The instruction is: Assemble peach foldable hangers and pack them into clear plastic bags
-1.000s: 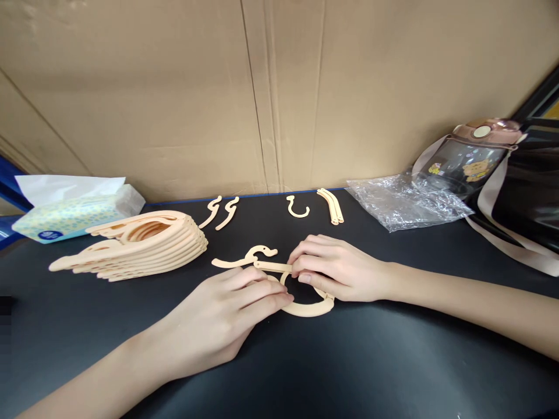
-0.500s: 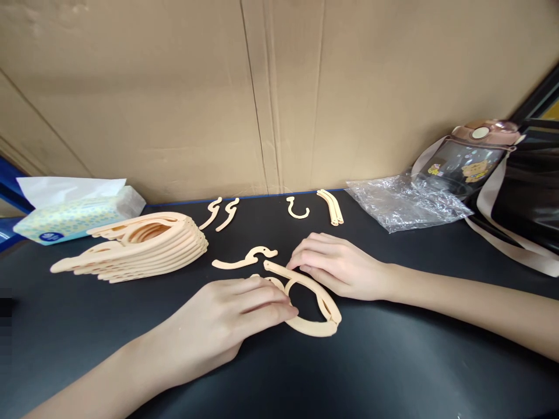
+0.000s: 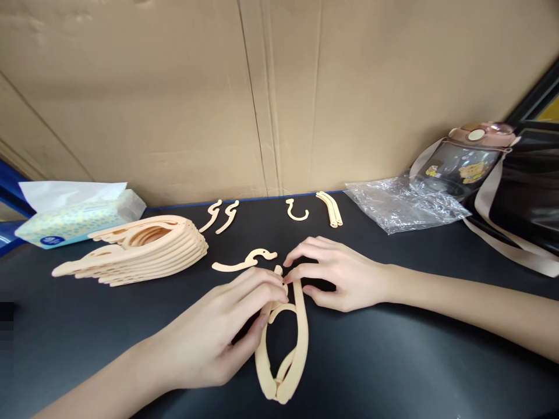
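A cream folding clothes hanger (image 3: 301, 343) lies folded on the dark table, its two arms joined at the near end. My left hand (image 3: 227, 320) grips its left arm between thumb and fingers, hiding part of it. At the far end, my right hand (image 3: 336, 270) has its curled fingers and thumb around the tip of the right arm. Just beyond my hands rests a loose curved hanger piece (image 3: 238, 263) with a small hole. To the left stands a stack of assembled folded hangers (image 3: 157, 256).
Two small curved pieces (image 3: 227, 216), a hook (image 3: 297, 215) and paired arm strips (image 3: 331, 209) lie along the back. A tissue pack (image 3: 82, 212) sits at left. On the right are a clear plastic bag (image 3: 402, 203) and a strapped bottle (image 3: 467, 163), before a cardboard wall (image 3: 174, 87).
The folding hanger has turned so its joined end points toward me instead of right. My right hand's fingers have spread and moved to its far tip; my left hand still holds it.
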`<state>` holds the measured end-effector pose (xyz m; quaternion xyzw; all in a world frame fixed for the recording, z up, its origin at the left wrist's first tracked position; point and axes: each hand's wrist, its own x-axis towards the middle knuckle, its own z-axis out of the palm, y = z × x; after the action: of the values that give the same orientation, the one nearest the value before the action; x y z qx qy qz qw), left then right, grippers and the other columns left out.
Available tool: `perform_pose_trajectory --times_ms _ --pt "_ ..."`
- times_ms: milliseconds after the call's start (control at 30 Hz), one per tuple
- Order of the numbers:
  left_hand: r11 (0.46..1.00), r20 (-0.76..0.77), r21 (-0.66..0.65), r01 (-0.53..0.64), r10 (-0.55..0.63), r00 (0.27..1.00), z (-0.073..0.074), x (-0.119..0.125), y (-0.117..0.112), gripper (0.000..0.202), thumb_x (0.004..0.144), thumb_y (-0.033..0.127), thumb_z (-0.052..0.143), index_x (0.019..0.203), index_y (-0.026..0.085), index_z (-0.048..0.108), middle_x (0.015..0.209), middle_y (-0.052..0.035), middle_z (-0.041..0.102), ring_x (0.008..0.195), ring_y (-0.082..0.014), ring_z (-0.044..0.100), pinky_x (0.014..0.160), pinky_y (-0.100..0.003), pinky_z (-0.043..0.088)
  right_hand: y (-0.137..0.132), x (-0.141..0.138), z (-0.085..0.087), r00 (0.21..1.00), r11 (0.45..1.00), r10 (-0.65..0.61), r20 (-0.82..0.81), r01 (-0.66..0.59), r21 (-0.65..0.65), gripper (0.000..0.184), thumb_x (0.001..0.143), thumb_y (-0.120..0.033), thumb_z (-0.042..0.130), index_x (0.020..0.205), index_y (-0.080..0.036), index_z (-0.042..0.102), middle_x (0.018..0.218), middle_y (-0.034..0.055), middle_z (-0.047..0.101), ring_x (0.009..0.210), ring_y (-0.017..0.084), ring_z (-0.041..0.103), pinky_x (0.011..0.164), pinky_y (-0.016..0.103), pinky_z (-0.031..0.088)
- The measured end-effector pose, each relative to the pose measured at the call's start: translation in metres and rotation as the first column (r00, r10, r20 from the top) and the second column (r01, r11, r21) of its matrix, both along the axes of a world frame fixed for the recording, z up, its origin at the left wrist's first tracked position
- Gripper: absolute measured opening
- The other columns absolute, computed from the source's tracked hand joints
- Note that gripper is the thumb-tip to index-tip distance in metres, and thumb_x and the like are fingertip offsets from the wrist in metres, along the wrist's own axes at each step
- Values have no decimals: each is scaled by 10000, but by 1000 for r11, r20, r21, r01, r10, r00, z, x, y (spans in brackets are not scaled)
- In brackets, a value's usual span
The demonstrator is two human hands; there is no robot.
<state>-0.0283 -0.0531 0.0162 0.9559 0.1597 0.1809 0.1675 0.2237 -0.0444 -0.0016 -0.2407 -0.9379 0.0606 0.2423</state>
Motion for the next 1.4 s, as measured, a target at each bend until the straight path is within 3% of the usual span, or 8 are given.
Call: perform_pose_trajectory --times_ms 200,333,567,733,833,1000,1267,1400 --pt "956 -12 285 -74 81 997 -2 -2 5 170 926 111 498 1054 185 582 1015 -41 623 894 -175 548 751 -303 411 0 0 2 995 995 97 -12 -97 -21 291 866 -152 528 1146 -148 608 1259 94 614 1175 190 528 1028 358 392" --pt "938 -28 341 -63 77 997 -2 -4 5 102 923 169 536 959 201 626 935 -19 638 807 -171 524 694 -310 369 2 0 1 995 995 94 -39 -94 -10 171 919 -230 530 1035 -167 639 1226 92 641 1162 193 555 1017 361 398" --pt "954 -16 297 -30 36 999 -1 -4 6 120 922 197 554 1003 193 643 983 -25 661 857 -163 562 760 -285 417 1 0 1 1000 999 23 -10 -23 -42 195 915 -367 593 866 -179 612 1148 79 645 1014 187 575 904 342 432" --pt "964 -30 266 -24 33 999 0 -4 6 149 920 232 575 1052 206 638 1048 -27 676 926 -174 593 804 -287 442 2 0 2 999 998 32 -25 -33 -50 333 828 -480 674 959 -179 617 1187 81 624 1053 186 549 937 326 411" --pt "985 -24 163 -63 68 997 -1 -2 6 161 931 196 553 1060 241 638 1088 -4 672 949 -154 605 812 -265 455 3 0 2 999 996 51 -18 -52 -76 375 819 -493 679 1028 -187 623 1182 81 627 1092 195 540 965 336 392" --pt "994 -16 -7 -113 112 994 -3 0 5 273 960 105 446 1092 267 620 1170 8 651 1023 -128 608 847 -240 471 2 1 3 998 995 50 -21 -52 -87 311 888 -481 599 951 -178 633 1065 69 653 956 177 557 884 326 413" --pt "990 -29 57 -128 130 991 0 1 3 271 917 102 514 1117 261 604 1143 16 681 979 -140 614 833 -260 462 1 1 1 998 998 43 -43 -44 -33 244 958 -348 522 856 -158 636 991 70 649 867 161 535 818 303 437" --pt "988 -3 109 -111 112 994 -4 0 6 228 966 136 468 1105 250 609 1135 1 684 979 -134 616 843 -254 461 2 2 0 998 998 60 -30 -60 24 262 976 -305 485 848 -163 663 976 71 643 860 159 524 818 305 447"
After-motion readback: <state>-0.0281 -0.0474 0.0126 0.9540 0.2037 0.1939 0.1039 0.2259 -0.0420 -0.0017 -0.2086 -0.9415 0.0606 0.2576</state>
